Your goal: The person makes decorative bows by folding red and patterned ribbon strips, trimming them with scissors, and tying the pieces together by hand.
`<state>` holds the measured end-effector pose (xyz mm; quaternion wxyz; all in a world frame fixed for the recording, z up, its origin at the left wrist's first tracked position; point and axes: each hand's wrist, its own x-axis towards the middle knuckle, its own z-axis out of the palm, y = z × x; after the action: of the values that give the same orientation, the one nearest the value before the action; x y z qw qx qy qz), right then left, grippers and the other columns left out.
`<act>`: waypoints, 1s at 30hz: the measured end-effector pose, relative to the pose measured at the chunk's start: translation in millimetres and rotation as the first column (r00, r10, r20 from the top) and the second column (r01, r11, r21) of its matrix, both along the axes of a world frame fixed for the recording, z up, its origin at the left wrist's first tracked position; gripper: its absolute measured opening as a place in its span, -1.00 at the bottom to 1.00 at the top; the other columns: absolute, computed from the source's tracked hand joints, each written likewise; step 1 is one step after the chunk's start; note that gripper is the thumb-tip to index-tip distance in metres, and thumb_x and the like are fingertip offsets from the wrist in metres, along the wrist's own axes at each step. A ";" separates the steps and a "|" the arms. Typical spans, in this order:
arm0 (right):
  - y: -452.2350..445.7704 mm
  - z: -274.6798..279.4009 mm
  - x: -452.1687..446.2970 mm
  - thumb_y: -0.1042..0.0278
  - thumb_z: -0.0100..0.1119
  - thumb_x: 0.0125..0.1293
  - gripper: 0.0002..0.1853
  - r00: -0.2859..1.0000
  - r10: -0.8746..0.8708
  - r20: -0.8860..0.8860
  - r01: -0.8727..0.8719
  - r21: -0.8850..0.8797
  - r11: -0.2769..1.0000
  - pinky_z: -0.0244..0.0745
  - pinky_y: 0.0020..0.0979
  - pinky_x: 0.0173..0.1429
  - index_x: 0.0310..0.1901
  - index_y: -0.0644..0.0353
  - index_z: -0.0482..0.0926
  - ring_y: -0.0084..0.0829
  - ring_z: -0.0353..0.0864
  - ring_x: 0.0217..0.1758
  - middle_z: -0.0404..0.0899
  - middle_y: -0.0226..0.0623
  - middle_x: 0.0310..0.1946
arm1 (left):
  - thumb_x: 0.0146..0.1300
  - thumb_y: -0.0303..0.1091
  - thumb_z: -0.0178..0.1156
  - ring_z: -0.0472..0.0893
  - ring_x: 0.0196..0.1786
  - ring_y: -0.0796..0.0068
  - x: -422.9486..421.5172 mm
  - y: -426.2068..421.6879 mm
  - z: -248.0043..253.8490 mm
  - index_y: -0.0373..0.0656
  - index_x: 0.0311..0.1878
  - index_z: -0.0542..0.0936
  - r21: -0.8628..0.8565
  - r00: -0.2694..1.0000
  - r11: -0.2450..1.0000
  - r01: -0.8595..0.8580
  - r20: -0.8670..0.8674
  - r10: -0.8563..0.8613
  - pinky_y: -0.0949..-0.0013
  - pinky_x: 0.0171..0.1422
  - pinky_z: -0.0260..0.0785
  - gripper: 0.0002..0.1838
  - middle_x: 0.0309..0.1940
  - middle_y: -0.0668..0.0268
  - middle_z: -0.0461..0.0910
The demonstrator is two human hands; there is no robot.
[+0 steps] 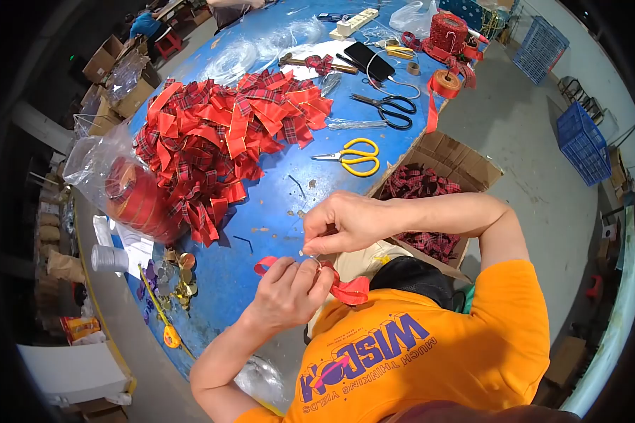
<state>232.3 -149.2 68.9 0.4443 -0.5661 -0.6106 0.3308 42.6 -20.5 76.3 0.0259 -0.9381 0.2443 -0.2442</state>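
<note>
Head view showed the left hand (pixel 289 287) grasping a red ribbon (pixel 350 290) at the near edge of the blue table (pixel 279 189). Just beside it the right hand (pixel 347 220) had its fingertips pinched together, on what was too small to tell. Good work probably called for a firm left hold, light, even right-hand pulls, and uncrushed ribbon ends.

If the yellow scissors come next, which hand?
Probably the right hand: it's nearer the yellow scissors, though seemingly pinching something thin. The left hand is farther off, holding the red ribbon.
</note>
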 end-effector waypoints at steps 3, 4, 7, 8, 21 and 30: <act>-2.3 -5.3 0.3 0.31 0.29 0.34 -0.80 0.973 0.095 0.209 -0.067 -0.137 0.988 0.42 -0.42 -0.41 -0.34 0.28 0.65 -0.53 0.54 -0.52 0.62 -0.27 -0.53 | 0.20 -0.39 0.18 0.56 -0.41 0.41 -5.3 2.8 0.6 -0.15 -0.13 0.56 -0.005 1.000 1.000 -0.007 0.004 0.007 0.27 -0.11 0.46 -0.82 -0.30 0.23 0.57; -5.0 -4.6 0.7 0.32 0.28 0.35 -0.81 0.969 0.165 0.185 -0.140 -0.142 0.980 0.42 -0.44 -0.39 -0.33 0.28 0.65 -0.55 0.55 -0.50 0.63 -0.29 -0.52 | 0.20 -0.39 0.18 0.56 -0.41 0.41 -6.5 4.4 -0.2 -0.15 -0.13 0.57 -0.002 1.000 1.000 -0.005 -0.001 0.005 0.27 -0.11 0.46 -0.83 -0.31 0.24 0.57; -13.6 -6.9 -2.8 0.34 0.25 0.38 -0.83 0.955 0.291 -0.054 -0.296 -0.140 0.945 0.42 -0.46 -0.37 -0.30 0.28 0.65 -0.61 0.54 -0.44 0.64 -0.37 -0.49 | 0.20 -0.38 0.19 0.55 -0.42 0.40 -9.0 10.0 -12.1 -0.16 -0.12 0.56 0.016 0.995 1.000 -0.007 -0.097 0.008 0.27 -0.12 0.46 -0.81 -0.32 0.25 0.56; -12.3 -15.7 -8.3 0.35 0.24 0.39 -0.83 0.932 0.271 -0.242 -0.307 -0.124 0.944 0.41 -0.47 -0.36 -0.28 0.28 0.65 -0.63 0.53 -0.43 0.64 -0.41 -0.48 | 0.19 -0.38 0.19 0.55 -0.42 0.40 -8.2 8.6 -15.8 -0.16 -0.12 0.56 0.012 0.995 1.000 0.009 -0.100 -0.008 0.27 -0.12 0.46 -0.81 -0.32 0.25 0.56; -16.7 -98.4 150.4 0.30 0.20 0.31 -0.80 0.481 -0.753 0.448 0.768 0.197 0.609 0.58 -0.22 -0.17 -0.22 0.25 0.69 -0.16 0.69 -0.34 0.69 -0.10 -0.40 | 0.12 -0.42 0.24 0.61 -0.32 0.44 -14.0 21.3 -8.2 -0.05 -0.14 0.59 -0.021 0.985 0.985 -0.172 -0.027 0.171 0.22 0.00 0.50 -0.79 -0.31 0.37 0.60; -49.5 -158.1 297.0 0.41 0.11 0.28 -0.78 0.152 -0.609 0.779 0.902 0.142 0.407 0.55 0.00 0.08 -0.14 0.21 0.71 0.07 0.64 -0.02 0.60 0.02 -0.09 | 0.17 -0.42 0.23 0.66 -0.28 0.40 3.0 25.5 6.6 -0.02 -0.19 0.65 -0.075 0.978 0.975 -0.207 0.020 0.209 0.17 0.05 0.50 -0.86 -0.28 0.36 0.66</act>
<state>529.3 -198.6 -89.2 0.1483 -0.9440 -0.2773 -0.0997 45.6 4.9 82.8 0.0208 -0.9554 0.1351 -0.2618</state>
